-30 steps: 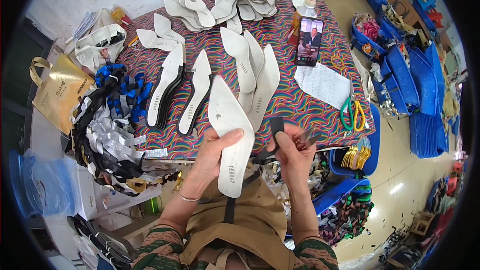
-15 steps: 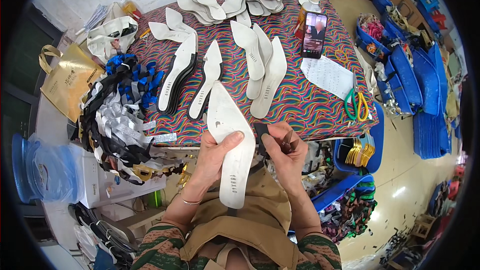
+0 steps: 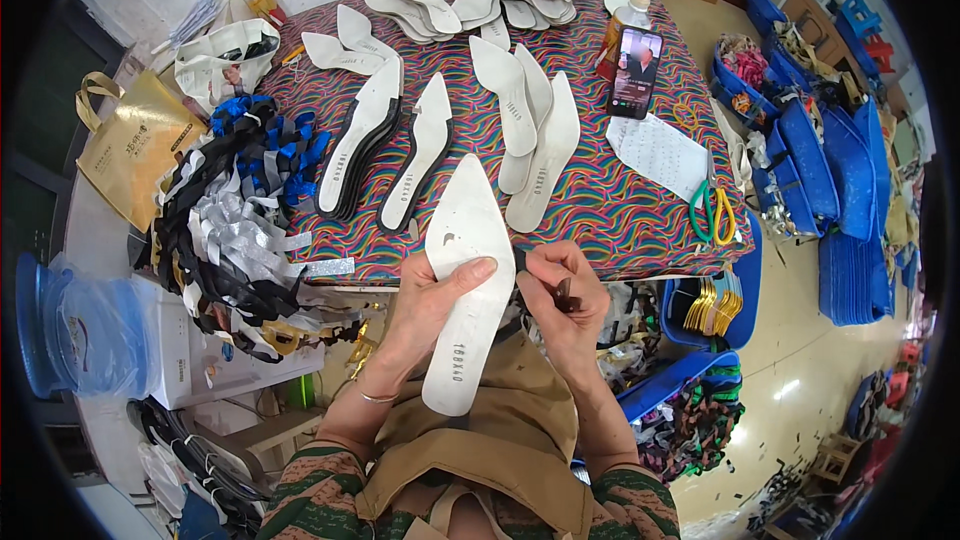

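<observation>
A white pointed shoe insole (image 3: 462, 330) is gripped in my left hand (image 3: 420, 308), thumb on its upper face, wide pointed end away from me. At its right edge my right hand (image 3: 572, 315) pinches a black strip (image 3: 520, 258), mostly hidden by the fingers and the insole. A small dark brown object (image 3: 567, 297) shows among the right fingers; its kind is unclear. Beyond the hands lie a black-edged insole (image 3: 416, 155), a stack of black-edged insoles (image 3: 352, 155) and several plain white insoles (image 3: 545, 165) on the patterned tablecloth (image 3: 600, 245).
Black, silver and blue strips (image 3: 235, 225) hang over the table's left side. A phone (image 3: 635, 70) leans on a bottle (image 3: 632, 12) at the back right. Scissors (image 3: 718, 215) lie near the right edge. Blue bins (image 3: 655, 390) stand below on the right.
The insole has turned slightly, its lower end swinging left. My right hand has brought the black strip against the insole's right edge, so less of the strip shows.
</observation>
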Demonstrator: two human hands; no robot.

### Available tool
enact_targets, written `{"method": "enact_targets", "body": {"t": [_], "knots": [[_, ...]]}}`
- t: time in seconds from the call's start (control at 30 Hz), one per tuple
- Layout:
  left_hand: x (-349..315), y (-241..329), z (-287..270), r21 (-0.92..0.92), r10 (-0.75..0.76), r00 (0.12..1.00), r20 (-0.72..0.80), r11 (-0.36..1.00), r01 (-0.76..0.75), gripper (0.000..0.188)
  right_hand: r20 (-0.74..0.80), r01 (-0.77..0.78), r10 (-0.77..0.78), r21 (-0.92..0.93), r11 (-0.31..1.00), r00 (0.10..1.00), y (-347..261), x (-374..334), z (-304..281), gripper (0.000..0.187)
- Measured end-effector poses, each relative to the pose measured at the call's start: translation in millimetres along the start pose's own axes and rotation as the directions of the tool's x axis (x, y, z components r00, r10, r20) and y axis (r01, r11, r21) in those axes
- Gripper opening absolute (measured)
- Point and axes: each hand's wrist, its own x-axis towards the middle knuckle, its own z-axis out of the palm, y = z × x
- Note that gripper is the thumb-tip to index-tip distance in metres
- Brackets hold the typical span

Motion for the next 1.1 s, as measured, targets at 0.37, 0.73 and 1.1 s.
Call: {"method": "enact_targets", "body": {"t": [0.37, 0.73, 1.1], "knots": [[-4.0, 0.9, 10.1, -0.015, 0.021, 0.998, 0.052, 1.0, -0.02, 0.019, 0.169, -0.374, 0.34, 0.255, 0.892, 0.925, -2.5, 22.2, -15.3, 0.008], [12.6, 18.2, 16.6, -0.219, 0.112, 0.991, 0.068, 0.971, -0.095, 0.028, 0.104, -0.145, 0.172, -0.225, 0.964, 0.98, -3.8, -20.7, -1.0, 0.017], [19.5, 18.4, 26.2, -0.269, 0.111, 0.994, 0.005, 0.957, -0.105, 0.033, 0.089, -0.189, 0.207, -0.176, 0.966, 0.974, -8.0, -49.8, 7.7, 0.008]]}}
